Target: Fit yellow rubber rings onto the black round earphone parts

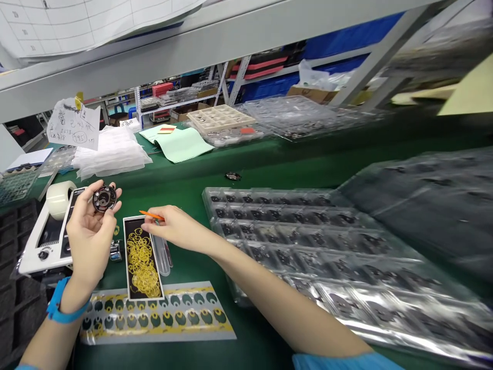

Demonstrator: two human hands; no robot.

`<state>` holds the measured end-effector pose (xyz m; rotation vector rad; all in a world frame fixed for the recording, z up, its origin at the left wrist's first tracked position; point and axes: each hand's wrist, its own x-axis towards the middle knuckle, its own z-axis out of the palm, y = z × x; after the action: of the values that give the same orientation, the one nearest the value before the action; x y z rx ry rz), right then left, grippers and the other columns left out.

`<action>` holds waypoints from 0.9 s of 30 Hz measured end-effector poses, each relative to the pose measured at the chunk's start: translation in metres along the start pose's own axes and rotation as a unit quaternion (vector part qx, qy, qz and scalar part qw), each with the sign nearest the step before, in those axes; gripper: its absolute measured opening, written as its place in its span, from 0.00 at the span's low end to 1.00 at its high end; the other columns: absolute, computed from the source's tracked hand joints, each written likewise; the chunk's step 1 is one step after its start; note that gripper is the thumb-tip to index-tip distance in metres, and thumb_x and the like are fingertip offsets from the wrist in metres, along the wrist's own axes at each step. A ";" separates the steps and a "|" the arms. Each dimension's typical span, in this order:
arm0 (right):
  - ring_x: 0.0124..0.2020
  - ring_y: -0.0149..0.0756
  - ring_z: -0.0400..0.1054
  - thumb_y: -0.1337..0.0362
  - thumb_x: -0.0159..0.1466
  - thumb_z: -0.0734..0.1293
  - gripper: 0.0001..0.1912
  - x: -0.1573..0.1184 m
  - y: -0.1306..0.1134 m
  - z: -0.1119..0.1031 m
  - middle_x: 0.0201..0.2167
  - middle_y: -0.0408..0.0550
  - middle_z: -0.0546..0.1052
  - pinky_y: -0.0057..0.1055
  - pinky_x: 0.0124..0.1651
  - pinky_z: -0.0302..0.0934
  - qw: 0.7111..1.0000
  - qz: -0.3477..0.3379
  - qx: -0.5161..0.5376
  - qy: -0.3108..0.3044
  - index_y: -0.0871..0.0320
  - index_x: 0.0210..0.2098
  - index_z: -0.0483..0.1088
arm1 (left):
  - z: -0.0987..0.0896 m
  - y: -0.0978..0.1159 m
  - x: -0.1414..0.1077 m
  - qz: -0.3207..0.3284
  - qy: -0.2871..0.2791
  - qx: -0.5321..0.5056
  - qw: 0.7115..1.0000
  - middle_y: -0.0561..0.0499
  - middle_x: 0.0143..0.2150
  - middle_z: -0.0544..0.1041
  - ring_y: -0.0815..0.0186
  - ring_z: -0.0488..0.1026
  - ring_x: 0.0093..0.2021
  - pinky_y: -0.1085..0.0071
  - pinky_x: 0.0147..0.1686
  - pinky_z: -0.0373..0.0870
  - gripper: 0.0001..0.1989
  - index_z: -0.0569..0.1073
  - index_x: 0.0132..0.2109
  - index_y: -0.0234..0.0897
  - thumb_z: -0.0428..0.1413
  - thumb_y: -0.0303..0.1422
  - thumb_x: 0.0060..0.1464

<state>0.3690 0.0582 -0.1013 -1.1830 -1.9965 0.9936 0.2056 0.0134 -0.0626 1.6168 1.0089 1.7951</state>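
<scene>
My left hand [89, 234] holds a round black part [104, 198] up by its rim, above the green bench. My right hand [169, 227] grips a thin orange stick [151, 215] and rests at the top right corner of a black card [142, 258] covered with several yellow rings. Below the card lies a yellow-and-clear sticker sheet [157, 313] with rows of dark round pieces. A blue band circles my left wrist.
A white device [44, 241] with a roll of tape [59, 199] sits at the left. Clear blister trays of black parts [308, 241] fill the right. A lone black ring [233, 176], green paper [181, 144], white bags [110, 151] and a compartment tray [221, 117] lie farther back.
</scene>
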 end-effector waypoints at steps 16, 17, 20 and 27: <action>0.36 0.37 0.69 0.66 0.62 0.66 0.05 0.031 -0.025 0.000 0.37 0.47 0.77 0.28 0.32 0.52 0.971 -0.014 -0.238 -0.024 0.58 0.34 0.74 | -0.019 0.031 0.012 0.075 0.055 0.051 0.994 0.53 0.46 0.78 0.57 0.76 0.51 0.57 0.54 0.76 0.17 0.73 0.50 0.44 0.57 0.21 0.55; 0.36 0.38 0.70 0.63 0.60 0.70 0.05 0.052 -0.020 0.012 0.35 0.48 0.77 0.28 0.32 0.52 0.967 -0.014 -0.249 -0.062 0.58 0.32 0.74 | -0.022 0.032 0.013 0.078 0.056 0.054 0.994 0.53 0.47 0.77 0.58 0.76 0.52 0.57 0.55 0.76 0.18 0.72 0.50 0.44 0.57 0.21 0.55; 0.38 0.42 0.71 0.58 0.53 0.76 0.14 0.109 -0.004 0.045 0.36 0.50 0.78 0.28 0.33 0.53 0.946 -0.039 -0.285 -0.146 0.59 0.33 0.74 | -0.032 0.036 0.015 0.083 0.065 0.048 0.993 0.53 0.48 0.77 0.58 0.75 0.53 0.57 0.56 0.75 0.18 0.72 0.50 0.43 0.56 0.20 0.56; 0.49 0.51 0.66 0.48 0.42 0.80 0.40 0.150 0.023 0.096 0.49 0.60 0.72 0.33 0.46 0.60 0.903 -0.082 -0.342 -0.244 0.66 0.46 0.69 | -0.055 0.040 0.022 0.104 0.113 0.023 0.988 0.52 0.45 0.78 0.59 0.77 0.50 0.60 0.54 0.76 0.18 0.72 0.51 0.39 0.57 0.19 0.55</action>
<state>0.2408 0.1720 -0.1537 -1.1337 -2.9510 0.5286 0.1524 -0.0031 -0.0180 1.6232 1.0177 2.1485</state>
